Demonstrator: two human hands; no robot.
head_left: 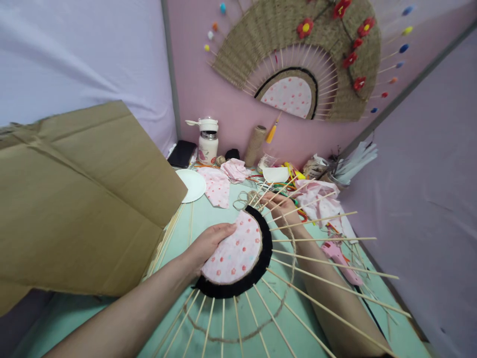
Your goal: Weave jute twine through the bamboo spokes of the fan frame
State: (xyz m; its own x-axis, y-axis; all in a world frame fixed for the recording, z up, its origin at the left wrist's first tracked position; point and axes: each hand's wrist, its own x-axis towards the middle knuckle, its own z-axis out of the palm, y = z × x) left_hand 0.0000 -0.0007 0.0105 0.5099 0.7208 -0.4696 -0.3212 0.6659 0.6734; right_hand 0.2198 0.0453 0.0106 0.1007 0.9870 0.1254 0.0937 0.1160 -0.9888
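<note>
Green tabletop [219,219], pink flowered fan [234,251], black rim [267,243], splayed sticks [337,239]

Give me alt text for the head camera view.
A left hand holds a pink floral fabric half-disc with a curved black band and thin wooden sticks fanning out; the right hand is at beige twine among the sticks. Behind, a woven tan fan hangs on a pink wall.

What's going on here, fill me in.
A person's left hand grips the floral-print half-disc of an unfinished black-trimmed fan. The right hand is among its far sticks, fingertips by a loose tangle of twine. One strand curves across the sticks, which are otherwise bare. Behind hangs a woven fan.
</note>
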